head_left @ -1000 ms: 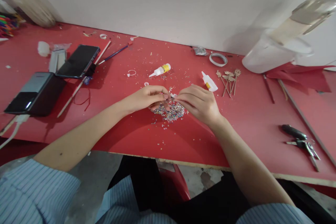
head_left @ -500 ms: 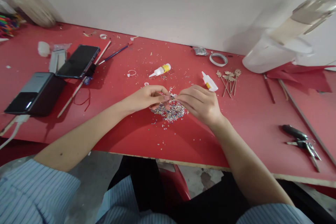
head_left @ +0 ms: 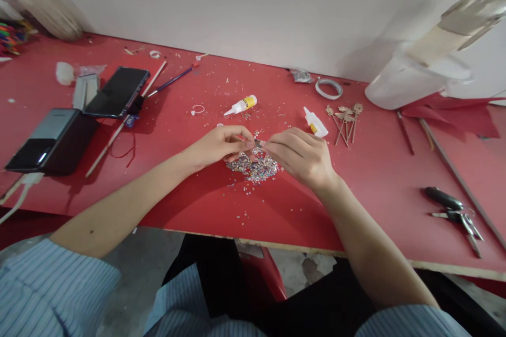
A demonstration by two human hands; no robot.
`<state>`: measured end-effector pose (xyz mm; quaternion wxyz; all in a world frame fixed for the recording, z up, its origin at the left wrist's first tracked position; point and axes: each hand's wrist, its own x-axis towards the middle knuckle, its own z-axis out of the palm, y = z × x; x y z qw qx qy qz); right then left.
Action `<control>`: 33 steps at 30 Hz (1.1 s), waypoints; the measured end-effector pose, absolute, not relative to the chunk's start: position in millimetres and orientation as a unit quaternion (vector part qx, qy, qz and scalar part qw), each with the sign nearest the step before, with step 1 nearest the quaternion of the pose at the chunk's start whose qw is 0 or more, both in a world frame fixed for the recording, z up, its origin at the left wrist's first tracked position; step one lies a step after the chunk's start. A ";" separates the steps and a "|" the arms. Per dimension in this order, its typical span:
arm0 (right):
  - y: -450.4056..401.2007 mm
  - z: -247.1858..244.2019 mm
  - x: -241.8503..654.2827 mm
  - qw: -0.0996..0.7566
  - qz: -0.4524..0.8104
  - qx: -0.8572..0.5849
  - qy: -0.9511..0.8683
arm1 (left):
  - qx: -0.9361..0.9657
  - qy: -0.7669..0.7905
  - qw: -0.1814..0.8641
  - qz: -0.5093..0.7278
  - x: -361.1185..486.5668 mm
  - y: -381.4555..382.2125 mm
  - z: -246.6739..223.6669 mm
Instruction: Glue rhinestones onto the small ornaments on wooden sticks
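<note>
Above a heap of small glittering sequin-like flakes [head_left: 256, 169], my left hand [head_left: 221, 146] and my right hand [head_left: 303, 157] nearly meet at the fingertips. Both are closed in a pinch. A tiny greyish piece [head_left: 259, 144] shows between them, too small to name, and I cannot tell which hand bears it. Behind the hands lies a white glue bottle with a yellow label [head_left: 242, 106]. A second small glue bottle [head_left: 316, 122] lies just beyond my right hand, beside several thin sticks with decorated flower-like tops [head_left: 347, 115].
On the left are a phone [head_left: 118, 92], a dark power bank [head_left: 51, 139] with a white cable, a paintbrush [head_left: 172, 82] and a long stick. To the right stand a white tub [head_left: 415, 81], a tape roll [head_left: 329, 89] and keys [head_left: 458, 216]. The red table [head_left: 221, 210] ends near my lap.
Both hands keep nearly the same place and pinch over the flakes. The view has shifted very slightly; nothing else has visibly moved.
</note>
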<state>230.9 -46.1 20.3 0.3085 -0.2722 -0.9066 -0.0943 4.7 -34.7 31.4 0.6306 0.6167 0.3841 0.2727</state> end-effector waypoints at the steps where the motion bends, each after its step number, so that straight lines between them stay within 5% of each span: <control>1: -45.9 20.3 230.4 0.314 -0.089 -0.277 -0.904 | 0.615 0.382 0.631 0.277 4.8 -34.7 31.1; 11: -48.6 21.3 213.3 0.427 0.117 -0.384 -0.810 | 0.608 0.389 0.611 0.325 6.3 -33.9 25.3; 33: -50.9 23.4 207.9 0.410 0.254 -0.452 -0.751 | 0.630 0.386 0.579 0.344 6.7 -34.0 22.2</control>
